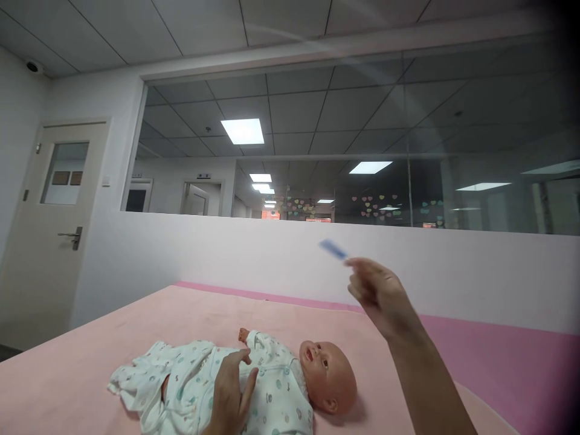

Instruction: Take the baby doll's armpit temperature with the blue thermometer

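Note:
A baby doll (328,374) in a white patterned outfit (276,393) lies on its back, its head toward the right. Across the doll's belly rests my left hand (231,386), fingers apart and holding nothing. My right hand (374,290) is raised above and beyond the doll's head. Between its thumb and finger it pinches a small flat blue strip (333,248), blurred by motion, so its kind is unclear.
The doll lies on a padded surface with a pale pink cover (149,320) and a darker pink edge (493,356). Behind it stands a white half wall (254,254) with a large window (308,133) above. A closed door (54,241) is at the left.

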Tool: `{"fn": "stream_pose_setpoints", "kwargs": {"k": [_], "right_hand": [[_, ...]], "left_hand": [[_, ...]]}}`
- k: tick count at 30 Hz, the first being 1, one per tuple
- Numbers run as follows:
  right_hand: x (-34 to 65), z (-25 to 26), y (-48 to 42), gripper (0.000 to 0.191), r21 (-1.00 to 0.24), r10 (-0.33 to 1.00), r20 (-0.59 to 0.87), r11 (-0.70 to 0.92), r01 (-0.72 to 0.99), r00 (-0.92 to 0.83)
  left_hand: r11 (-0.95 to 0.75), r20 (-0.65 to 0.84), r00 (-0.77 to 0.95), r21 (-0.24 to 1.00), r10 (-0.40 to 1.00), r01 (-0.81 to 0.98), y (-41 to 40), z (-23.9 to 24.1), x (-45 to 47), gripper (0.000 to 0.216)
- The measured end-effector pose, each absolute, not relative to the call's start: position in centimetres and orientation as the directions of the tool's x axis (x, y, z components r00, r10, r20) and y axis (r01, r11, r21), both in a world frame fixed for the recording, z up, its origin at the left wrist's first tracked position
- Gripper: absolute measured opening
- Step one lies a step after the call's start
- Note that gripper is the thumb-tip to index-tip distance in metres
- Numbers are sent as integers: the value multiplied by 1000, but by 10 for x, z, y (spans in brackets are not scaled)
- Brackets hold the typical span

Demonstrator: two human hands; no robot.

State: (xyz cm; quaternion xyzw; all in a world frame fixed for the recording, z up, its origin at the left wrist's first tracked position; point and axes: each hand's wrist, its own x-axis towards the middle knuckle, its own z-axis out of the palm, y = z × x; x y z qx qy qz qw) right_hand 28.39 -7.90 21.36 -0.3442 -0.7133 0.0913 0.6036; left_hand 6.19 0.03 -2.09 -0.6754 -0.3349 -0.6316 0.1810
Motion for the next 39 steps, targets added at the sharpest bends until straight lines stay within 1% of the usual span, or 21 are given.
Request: {"fn": "stream_pose_setpoints", "kwargs": {"k": [2, 3, 5, 7, 9, 12, 13, 16, 17, 18, 20, 22, 24, 26, 28, 29, 32, 35, 39], "right_hand": [[294, 215, -71, 56, -523, 570, 821, 744, 415, 13], [296, 213, -69, 57, -509, 572, 820, 725, 465, 5], [298, 206, -68, 47, -483, 581, 814, 682, 549, -5], [300, 202, -72, 37, -486, 603, 797, 666, 566, -25], [299, 197, -78, 36, -483, 626, 775, 677, 555, -89], [285, 182, -77, 52, -422, 614, 757, 720, 550, -223], [277, 175, -74, 53, -395, 606, 752, 729, 559, -259], [258, 160, -63, 43, -363, 610, 724, 733, 575, -321], [255, 159, -60, 38, -385, 620, 716, 733, 560, -320], [254, 158, -58, 36, -433, 633, 715, 735, 522, -298], [255, 159, -55, 40, -559, 664, 716, 730, 393, -215], [256, 162, -56, 46, -636, 695, 701, 712, 297, -163], [256, 166, -59, 43, -640, 704, 686, 704, 308, -184], [260, 176, -65, 33, -622, 704, 675, 705, 341, -222], [267, 188, -72, 25, -627, 703, 680, 705, 331, -207], [272, 193, -75, 25, -644, 710, 675, 700, 308, -202], [282, 196, -85, 30, -713, 750, 618, 661, 233, -236], [286, 179, -95, 30, -752, 795, 513, 598, 278, -323], [297, 130, -106, 36, -841, 865, 437, 490, 229, -247]], "left_hand": [[-712, 973, -4, 171, 229, 681, 2, -21, 61, 21], [-718, 972, 13, 164, 234, 677, 2, -21, 62, 20], [-728, 967, 43, 161, 253, 666, 3, -20, 63, 17], [-729, 958, 55, 176, 281, 661, 2, -19, 65, 16], [-721, 950, 54, 195, 306, 665, 2, -18, 66, 17], [-696, 931, 67, 219, 359, 684, 3, -17, 68, 18], [-686, 920, 76, 230, 385, 691, 4, -17, 68, 19], [-660, 891, 91, 259, 446, 705, 6, -19, 68, 20], [-658, 887, 92, 262, 452, 706, 6, -20, 67, 20], [-658, 887, 93, 262, 453, 706, 6, -20, 67, 20], [-664, 888, 98, 259, 450, 702, 5, -21, 67, 20], [-670, 887, 103, 258, 450, 696, 4, -20, 67, 20], [-664, 885, 98, 264, 455, 699, 3, -19, 67, 19], [-653, 885, 91, 264, 457, 710, 3, -17, 67, 19], [-645, 888, 94, 250, 450, 722, 2, -16, 67, 18], [-643, 890, 97, 242, 445, 727, 3, -16, 67, 19], [-637, 892, 94, 238, 441, 733, 3, -16, 67, 19], [-641, 885, 98, 249, 455, 727, 2, -17, 66, 19], [-657, 868, 129, 259, 480, 708, 1, -18, 64, 20]]}}
